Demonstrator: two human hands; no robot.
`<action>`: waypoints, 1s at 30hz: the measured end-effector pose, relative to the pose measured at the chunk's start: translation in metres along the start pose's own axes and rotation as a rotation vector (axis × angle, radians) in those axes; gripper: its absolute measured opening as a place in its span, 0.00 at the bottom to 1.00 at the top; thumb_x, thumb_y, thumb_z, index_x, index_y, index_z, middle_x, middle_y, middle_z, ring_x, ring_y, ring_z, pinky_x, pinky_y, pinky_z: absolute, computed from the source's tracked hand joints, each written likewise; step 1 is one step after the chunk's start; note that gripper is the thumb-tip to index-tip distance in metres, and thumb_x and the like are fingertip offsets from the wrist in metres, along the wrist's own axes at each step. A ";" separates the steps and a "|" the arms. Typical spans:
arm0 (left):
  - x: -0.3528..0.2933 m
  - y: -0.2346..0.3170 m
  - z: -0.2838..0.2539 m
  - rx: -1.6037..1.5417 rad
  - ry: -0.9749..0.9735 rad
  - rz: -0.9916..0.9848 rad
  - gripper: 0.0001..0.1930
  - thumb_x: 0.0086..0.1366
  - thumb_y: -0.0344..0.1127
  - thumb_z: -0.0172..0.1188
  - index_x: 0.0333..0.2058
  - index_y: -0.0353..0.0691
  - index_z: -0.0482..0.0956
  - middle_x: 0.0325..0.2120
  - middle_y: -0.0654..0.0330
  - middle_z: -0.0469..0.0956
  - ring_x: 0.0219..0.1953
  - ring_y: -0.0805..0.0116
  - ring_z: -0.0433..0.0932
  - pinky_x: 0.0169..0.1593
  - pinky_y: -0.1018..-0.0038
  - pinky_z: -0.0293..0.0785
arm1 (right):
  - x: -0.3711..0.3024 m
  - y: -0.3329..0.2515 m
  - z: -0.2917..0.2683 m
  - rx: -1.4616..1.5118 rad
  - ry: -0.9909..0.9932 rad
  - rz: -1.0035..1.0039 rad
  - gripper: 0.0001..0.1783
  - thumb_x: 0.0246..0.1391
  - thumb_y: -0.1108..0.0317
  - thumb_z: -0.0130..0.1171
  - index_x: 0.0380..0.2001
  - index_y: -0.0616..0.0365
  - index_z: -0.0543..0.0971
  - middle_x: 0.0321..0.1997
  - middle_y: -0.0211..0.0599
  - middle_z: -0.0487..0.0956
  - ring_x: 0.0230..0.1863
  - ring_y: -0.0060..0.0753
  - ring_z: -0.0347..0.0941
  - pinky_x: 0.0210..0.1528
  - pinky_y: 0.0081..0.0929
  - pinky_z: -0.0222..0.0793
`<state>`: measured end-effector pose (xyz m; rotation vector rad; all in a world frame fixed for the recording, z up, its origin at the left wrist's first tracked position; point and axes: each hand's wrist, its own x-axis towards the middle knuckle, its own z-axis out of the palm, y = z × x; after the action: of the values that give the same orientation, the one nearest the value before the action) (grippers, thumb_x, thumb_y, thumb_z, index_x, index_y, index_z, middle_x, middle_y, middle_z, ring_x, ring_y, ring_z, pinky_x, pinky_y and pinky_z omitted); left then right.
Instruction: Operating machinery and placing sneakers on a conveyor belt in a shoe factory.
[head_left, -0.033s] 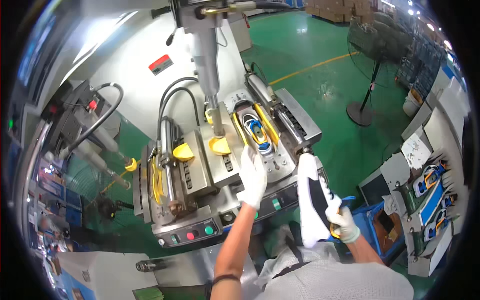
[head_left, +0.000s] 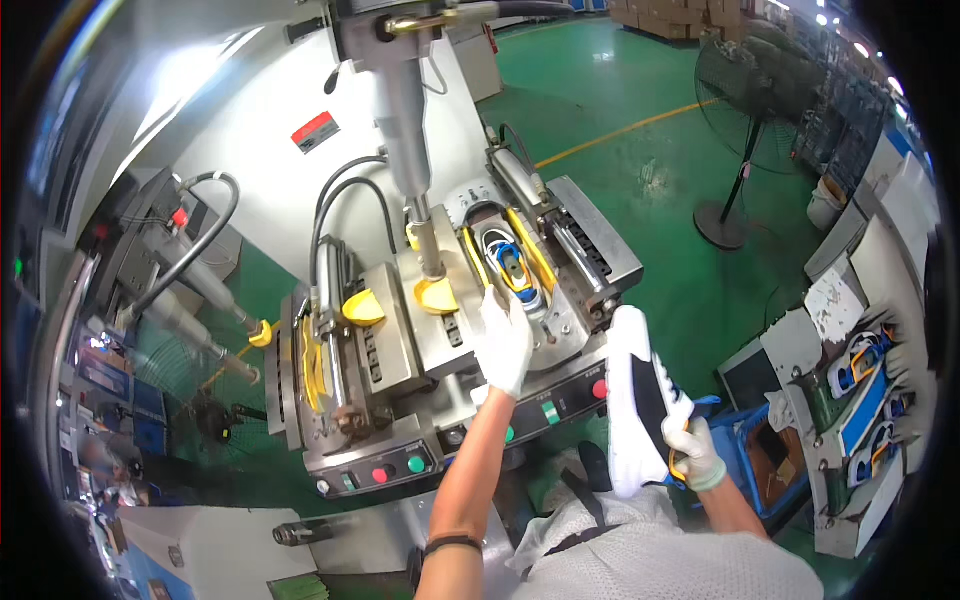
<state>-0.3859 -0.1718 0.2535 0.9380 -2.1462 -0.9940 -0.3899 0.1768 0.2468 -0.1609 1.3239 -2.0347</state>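
Gloved hands at a steel press point(head_left: 400, 350); one shoe clamped in it, one held.
Left hand point(head_left: 505, 345) lies flat, fingers open, on the press just below the sole point(head_left: 512, 265); right hand point(head_left: 690, 450) grips the white shoe point(head_left: 635, 400) beside it.

Bright, even overhead light; glare whitens the machine housing point(head_left: 200, 110) at upper left; fisheye bends edges into a dark, soft rim.
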 end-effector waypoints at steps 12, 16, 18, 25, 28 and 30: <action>0.160 -0.148 0.067 -0.199 0.085 -0.063 0.26 0.62 0.34 0.61 0.55 0.27 0.67 0.41 0.48 0.81 0.41 0.58 0.81 0.46 0.68 0.76 | 0.020 0.001 -0.006 -0.037 0.139 0.106 0.23 0.48 0.69 0.68 0.48 0.55 0.76 0.38 0.21 0.75 0.39 0.17 0.72 0.43 0.22 0.67; 0.100 -0.081 -0.011 -0.569 -0.161 -0.327 0.21 0.64 0.33 0.61 0.53 0.29 0.72 0.45 0.57 0.77 0.42 0.73 0.75 0.46 0.75 0.73 | 0.066 -0.028 0.032 -0.190 0.103 -0.065 0.18 0.52 0.67 0.67 0.45 0.57 0.76 0.40 0.24 0.76 0.40 0.19 0.71 0.44 0.24 0.67; 0.038 -0.055 -0.057 -0.775 -0.092 -0.282 0.20 0.66 0.31 0.58 0.55 0.30 0.72 0.44 0.58 0.78 0.43 0.75 0.75 0.45 0.76 0.72 | 0.111 -0.044 0.063 -0.257 -0.058 -0.039 0.18 0.54 0.66 0.66 0.46 0.59 0.76 0.40 0.27 0.76 0.41 0.19 0.72 0.45 0.24 0.67; -0.167 -0.045 -0.191 -0.717 -0.019 -0.425 0.29 0.66 0.32 0.56 0.63 0.28 0.63 0.50 0.58 0.74 0.44 0.76 0.71 0.49 0.80 0.69 | 0.397 -0.013 0.182 -0.515 -0.462 0.183 0.10 0.52 0.75 0.63 0.39 0.63 0.79 0.34 0.33 0.79 0.35 0.26 0.76 0.39 0.27 0.76; -0.262 -0.082 -0.227 -0.296 -0.122 -0.645 0.28 0.64 0.32 0.56 0.62 0.28 0.65 0.46 0.58 0.77 0.40 0.74 0.75 0.45 0.77 0.72 | 0.463 0.057 0.204 -1.599 -0.103 -0.293 0.34 0.47 0.52 0.66 0.50 0.69 0.76 0.46 0.60 0.79 0.51 0.59 0.77 0.53 0.41 0.73; -0.355 -0.096 -0.232 -0.263 0.206 -0.736 0.25 0.65 0.33 0.61 0.59 0.30 0.71 0.49 0.55 0.79 0.46 0.65 0.77 0.51 0.73 0.75 | 0.460 0.113 0.238 -1.516 0.069 -0.314 0.33 0.48 0.54 0.64 0.51 0.69 0.74 0.49 0.61 0.78 0.52 0.55 0.77 0.54 0.40 0.73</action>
<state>0.0241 -0.0293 0.2280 1.6567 -1.4546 -1.3968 -0.5737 -0.3100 0.1451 -0.9868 2.7052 -0.7857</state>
